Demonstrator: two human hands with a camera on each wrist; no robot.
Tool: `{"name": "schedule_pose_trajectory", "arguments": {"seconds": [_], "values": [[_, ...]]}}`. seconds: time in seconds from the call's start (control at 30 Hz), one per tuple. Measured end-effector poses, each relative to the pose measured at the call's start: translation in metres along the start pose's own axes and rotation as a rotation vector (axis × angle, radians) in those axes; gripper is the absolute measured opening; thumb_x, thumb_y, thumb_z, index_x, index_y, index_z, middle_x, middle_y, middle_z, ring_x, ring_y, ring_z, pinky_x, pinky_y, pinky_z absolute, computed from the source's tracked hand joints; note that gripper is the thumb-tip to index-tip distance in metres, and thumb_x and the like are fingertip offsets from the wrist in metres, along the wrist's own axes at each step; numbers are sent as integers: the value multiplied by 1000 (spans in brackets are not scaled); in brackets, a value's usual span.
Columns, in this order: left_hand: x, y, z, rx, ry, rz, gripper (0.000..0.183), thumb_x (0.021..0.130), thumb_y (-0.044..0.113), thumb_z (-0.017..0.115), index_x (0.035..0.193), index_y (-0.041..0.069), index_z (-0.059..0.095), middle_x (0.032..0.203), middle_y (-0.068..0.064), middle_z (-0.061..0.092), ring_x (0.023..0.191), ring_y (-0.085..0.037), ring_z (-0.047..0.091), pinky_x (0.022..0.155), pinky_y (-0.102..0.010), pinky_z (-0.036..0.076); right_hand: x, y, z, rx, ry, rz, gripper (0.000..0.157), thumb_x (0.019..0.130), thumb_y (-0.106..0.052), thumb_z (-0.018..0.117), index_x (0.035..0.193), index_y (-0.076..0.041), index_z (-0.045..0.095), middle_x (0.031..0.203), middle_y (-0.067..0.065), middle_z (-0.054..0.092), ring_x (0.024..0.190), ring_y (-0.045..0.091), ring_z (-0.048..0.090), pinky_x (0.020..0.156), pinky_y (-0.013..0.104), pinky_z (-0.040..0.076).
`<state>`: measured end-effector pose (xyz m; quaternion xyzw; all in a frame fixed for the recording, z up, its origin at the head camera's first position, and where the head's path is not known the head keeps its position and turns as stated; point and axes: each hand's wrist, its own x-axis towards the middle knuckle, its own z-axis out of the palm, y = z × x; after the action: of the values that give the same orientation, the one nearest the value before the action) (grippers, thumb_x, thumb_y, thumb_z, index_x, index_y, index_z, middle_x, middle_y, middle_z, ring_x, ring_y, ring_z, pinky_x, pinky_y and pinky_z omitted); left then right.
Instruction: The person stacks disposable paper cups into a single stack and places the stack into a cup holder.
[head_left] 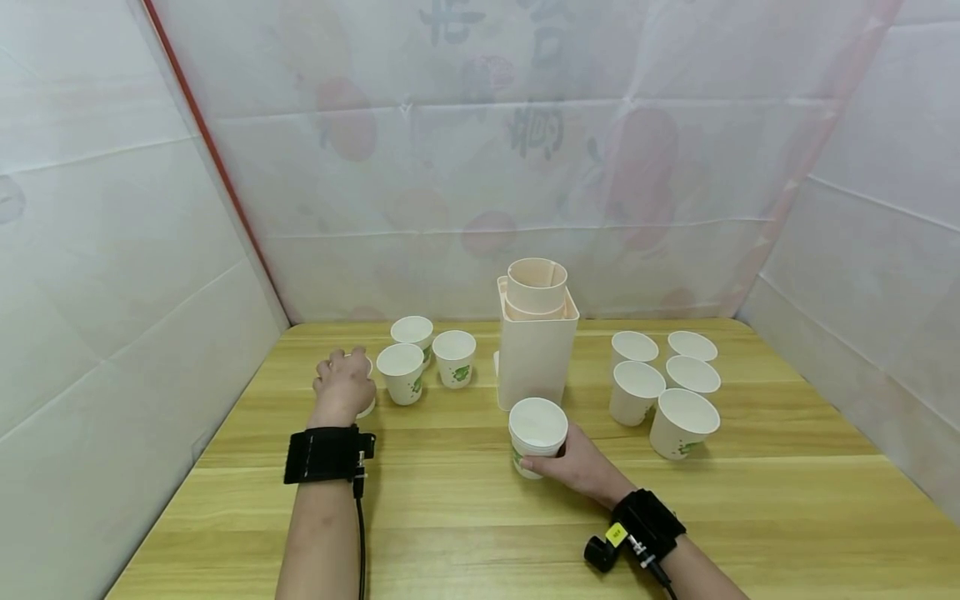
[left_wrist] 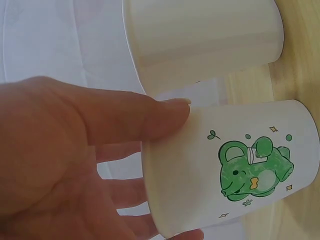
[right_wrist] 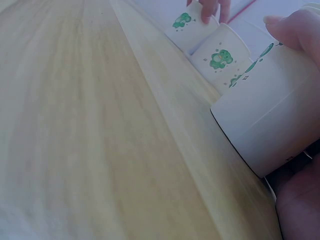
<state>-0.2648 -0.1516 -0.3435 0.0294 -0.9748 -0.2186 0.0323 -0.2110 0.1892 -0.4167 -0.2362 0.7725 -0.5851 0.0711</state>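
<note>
At the left of the table in the head view, my left hand [head_left: 343, 385] reaches over a white paper cup [head_left: 367, 408] and mostly hides it. The left wrist view shows the thumb [left_wrist: 165, 117] on the near side of that cup, below its rim, and the other fingers round the far side. A green cartoon animal is printed on the cup's wall. In front of the cream-coloured container, my right hand [head_left: 581, 467] grips a small stack of paper cups [head_left: 537, 429] from the right. The stack is upright, with several rims close together at the top.
Several paper cups [head_left: 401, 375] stand right of my left hand. Another group of paper cups [head_left: 636, 392] stands at the right. A tall cream container [head_left: 534, 358] with a round tube in its top stands in the middle. White sheeting [head_left: 480, 167] encloses the wooden table [head_left: 450, 533].
</note>
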Motion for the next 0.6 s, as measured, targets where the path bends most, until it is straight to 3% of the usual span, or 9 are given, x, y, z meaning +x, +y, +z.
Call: {"name": "schedule_pose_trajectory", "arguments": {"seconds": [0.1, 0.2, 0.43, 0.53, 0.6], "values": [[-1, 0, -1, -7, 3, 13, 34, 82, -2, 45, 116, -4, 45, 122, -37, 33, 109, -57, 25, 87, -69, 29, 0, 0, 0, 4, -2, -4, 63, 77, -15, 73, 129, -8, 37, 122, 11, 49, 110, 24, 46, 97, 48, 33], [-3, 0, -5, -11, 22, 24, 26, 81, -3, 43, 107, -4, 48, 120, -38, 34, 109, -58, 23, 87, -70, 28, 0, 1, 0, 4, -3, -8, 63, 77, -15, 73, 129, -8, 38, 122, 11, 49, 110, 25, 46, 97, 48, 33], [-13, 7, -18, -14, 148, 80, 9, 78, -7, 42, 82, -1, 47, 128, -42, 26, 115, -61, 14, 91, -71, 18, 1, 0, 0, 4, -1, -3, 63, 77, -15, 73, 129, -8, 38, 122, 11, 50, 110, 24, 46, 97, 48, 33], [-19, 12, -23, -12, 207, 105, 11, 76, -9, 43, 81, 0, 47, 129, -40, 25, 118, -58, 11, 94, -71, 15, 1, -1, 0, -2, 0, -3, 63, 77, -15, 73, 128, -8, 38, 121, 11, 50, 109, 24, 47, 96, 48, 34], [-22, 17, -26, -13, 251, 123, 20, 74, -11, 43, 91, -3, 50, 131, -39, 24, 119, -56, 10, 95, -70, 14, 1, -1, 0, -4, 2, -2, 63, 77, -15, 73, 128, -8, 38, 121, 11, 50, 109, 24, 47, 96, 48, 34]]}}
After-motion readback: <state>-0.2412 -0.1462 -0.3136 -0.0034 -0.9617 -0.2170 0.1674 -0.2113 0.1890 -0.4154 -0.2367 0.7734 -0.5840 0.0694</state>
